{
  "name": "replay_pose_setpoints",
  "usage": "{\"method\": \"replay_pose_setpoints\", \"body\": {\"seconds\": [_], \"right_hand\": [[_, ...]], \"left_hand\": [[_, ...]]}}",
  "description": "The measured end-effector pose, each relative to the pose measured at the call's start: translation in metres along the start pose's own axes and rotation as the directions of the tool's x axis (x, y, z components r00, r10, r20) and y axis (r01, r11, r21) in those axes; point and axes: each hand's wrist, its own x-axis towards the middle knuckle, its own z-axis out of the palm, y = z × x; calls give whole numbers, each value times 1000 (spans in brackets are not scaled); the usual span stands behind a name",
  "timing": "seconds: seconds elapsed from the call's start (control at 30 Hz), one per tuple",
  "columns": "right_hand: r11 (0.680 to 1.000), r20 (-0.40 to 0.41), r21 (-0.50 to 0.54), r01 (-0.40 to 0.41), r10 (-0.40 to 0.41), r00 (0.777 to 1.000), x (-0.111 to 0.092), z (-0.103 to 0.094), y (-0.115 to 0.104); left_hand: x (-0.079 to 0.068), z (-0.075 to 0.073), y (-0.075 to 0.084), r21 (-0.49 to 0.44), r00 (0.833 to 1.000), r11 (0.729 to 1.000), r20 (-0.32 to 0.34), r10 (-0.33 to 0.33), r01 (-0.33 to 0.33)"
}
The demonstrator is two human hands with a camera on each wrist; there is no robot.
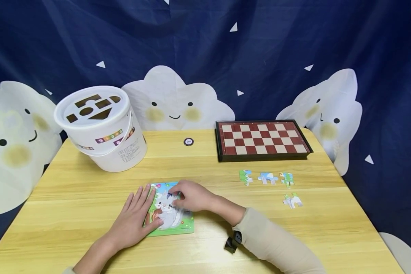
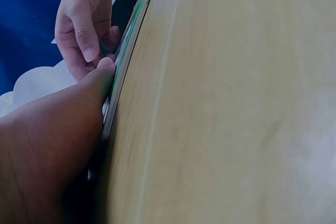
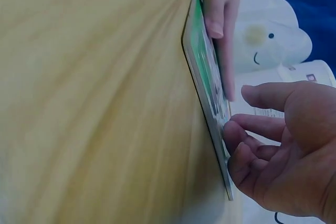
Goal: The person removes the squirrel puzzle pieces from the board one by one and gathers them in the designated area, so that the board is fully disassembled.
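- Jigsaw board (image 1: 169, 220): flat on the desk (image 1: 72, 205), near side, between the person's hands; upper right part hidden from where I stand.
- Handling (judged): light, stiff, thin; liable to slide on the smooth surface. Brace at the border; grip loose pieces by opposite edges, since their tabs may bend.
- Left hand (image 1: 131, 220): laid over the board's left edge, fingers extended, thumb spread along the lower part.
- Right hand (image 1: 193, 196): at the upper right part; fingers bent, tips touching the board, thumb apart from them; nothing clamped.
- Loose pieces (image 1: 268, 178): four, to the right.
- Beyond: chessboard (image 1: 263, 139), round chip (image 1: 188, 141), lidded bucket (image 1: 92, 146).
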Motion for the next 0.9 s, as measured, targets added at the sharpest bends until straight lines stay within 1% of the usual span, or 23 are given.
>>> {"method": "replay_pose_setpoints", "body": {"seconds": [0.17, 0.3, 0.47, 0.6, 0.77, 0.9], "right_hand": [[1000, 2, -12, 20, -20, 1000, 1, 4, -3], [1000, -19, -23, 2, -2, 1000, 1, 9, -4], [999, -59, 12, -34, 35, 998, 3, 13, -6], [998, -76, 46, -52, 55, 996, 4, 14, -6], [995, -81, 87, -53, 60, 995, 4, 13, -5], [994, -82, 102, -39, 47, 995, 3, 13, -5]], "left_hand": [[0, 1, 0, 5, 1000, 1000, 3, -1, 1], [0, 1, 0, 2, 1000, 1000, -4, -1, 1], [0, 1, 0, 0, 1000, 1000, -9, -3, 3], [0, 2, 0, 0, 1000, 1000, -12, 1, -1], [0, 2, 0, -1, 1000, 1000, -11, 2, -2], [0, 1, 0, -6, 1000, 1000, -6, 0, 0]]}}
